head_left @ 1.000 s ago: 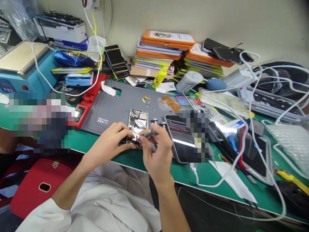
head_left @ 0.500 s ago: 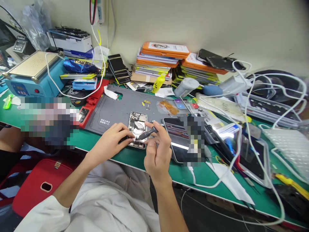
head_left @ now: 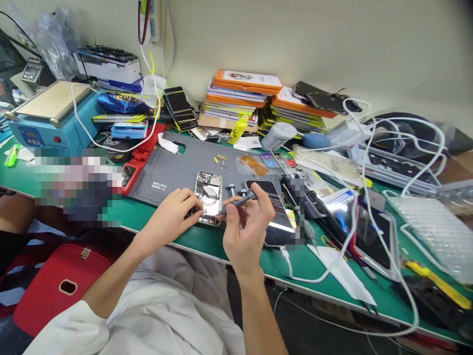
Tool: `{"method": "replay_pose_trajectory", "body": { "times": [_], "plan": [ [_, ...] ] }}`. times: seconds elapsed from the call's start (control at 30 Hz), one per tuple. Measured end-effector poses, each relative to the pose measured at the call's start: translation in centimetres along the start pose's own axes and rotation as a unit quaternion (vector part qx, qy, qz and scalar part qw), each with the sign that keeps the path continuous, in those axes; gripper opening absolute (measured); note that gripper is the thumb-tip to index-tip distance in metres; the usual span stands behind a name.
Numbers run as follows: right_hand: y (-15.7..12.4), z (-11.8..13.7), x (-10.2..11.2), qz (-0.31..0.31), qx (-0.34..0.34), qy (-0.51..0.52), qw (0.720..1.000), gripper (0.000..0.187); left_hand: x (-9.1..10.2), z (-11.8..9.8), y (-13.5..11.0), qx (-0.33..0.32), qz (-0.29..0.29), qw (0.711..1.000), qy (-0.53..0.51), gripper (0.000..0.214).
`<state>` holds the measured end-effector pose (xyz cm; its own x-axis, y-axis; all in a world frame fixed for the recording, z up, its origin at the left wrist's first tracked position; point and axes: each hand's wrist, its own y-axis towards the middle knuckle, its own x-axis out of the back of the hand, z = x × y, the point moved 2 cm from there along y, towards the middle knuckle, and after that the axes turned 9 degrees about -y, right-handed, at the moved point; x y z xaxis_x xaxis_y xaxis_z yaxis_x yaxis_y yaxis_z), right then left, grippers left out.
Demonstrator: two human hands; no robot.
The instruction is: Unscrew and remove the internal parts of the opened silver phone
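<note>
An opened smartphone (head_left: 210, 194) with bare inner parts and a pale round coil lies on the grey mat's front edge. My left hand (head_left: 179, 211) is at its lower left side, fingers curled together and gripping that edge. In my right hand (head_left: 248, 224) is a dark grey screwdriver (head_left: 246, 198), held slantwise between thumb and fingers, its tip end over the phone's lower right side. Further screwdrivers (head_left: 231, 190) show just behind the right hand. Right of that hand lies a dark glossy phone screen (head_left: 278, 228), partly covered by the fingers.
The grey work mat (head_left: 177, 167) carries small metal bits (head_left: 220, 159) and an orange film (head_left: 254, 165). Orange boxes (head_left: 247, 81) are stacked behind. A blue heating machine (head_left: 48, 118) stands left; white cables (head_left: 391, 246) loop across the right side. Another person sits at the left.
My right hand has drawn the screwdriver back rightward from the phone's lower middle and tilted it flatter. Screwdrivers behind it now show more. My left hand stays at the phone's side.
</note>
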<state>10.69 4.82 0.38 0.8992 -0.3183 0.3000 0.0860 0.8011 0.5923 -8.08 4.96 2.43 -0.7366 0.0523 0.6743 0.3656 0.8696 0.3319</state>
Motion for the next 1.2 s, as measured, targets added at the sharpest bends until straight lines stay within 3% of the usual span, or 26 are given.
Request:
{"method": "replay_pose_trajectory", "body": {
  "times": [0.5, 0.7, 0.83, 1.0, 1.2],
  "plan": [
    [-0.22, 0.16, 0.25, 0.059, 0.087, -0.062, 0.993, 0.060, 0.21, -0.32, 0.17, 0.025, -0.024, 0.999, -0.039, 0.016],
    [0.03, 0.64, 0.48, 0.019, 0.196, -0.149, 0.969, 0.070, 0.09, -0.40, 0.09, 0.019, -0.031, 0.998, -0.046, 0.015],
    [-0.11, 0.52, 0.57, 0.051, 0.150, -0.096, 0.983, 0.063, 0.03, -0.30, 0.09, 0.018, -0.030, 0.999, -0.029, 0.018],
    [-0.38, 0.31, 0.62, 0.006, 0.153, -0.125, 0.980, 0.068, 0.17, -0.45, -0.04, 0.009, -0.013, 1.000, -0.018, 0.020],
    [-0.41, 0.08, 0.57, 0.009, 0.078, -0.119, 0.990, 0.059, 0.00, -0.60, -0.64, 0.008, -0.008, 1.000, -0.020, 0.012]
  ]
}}
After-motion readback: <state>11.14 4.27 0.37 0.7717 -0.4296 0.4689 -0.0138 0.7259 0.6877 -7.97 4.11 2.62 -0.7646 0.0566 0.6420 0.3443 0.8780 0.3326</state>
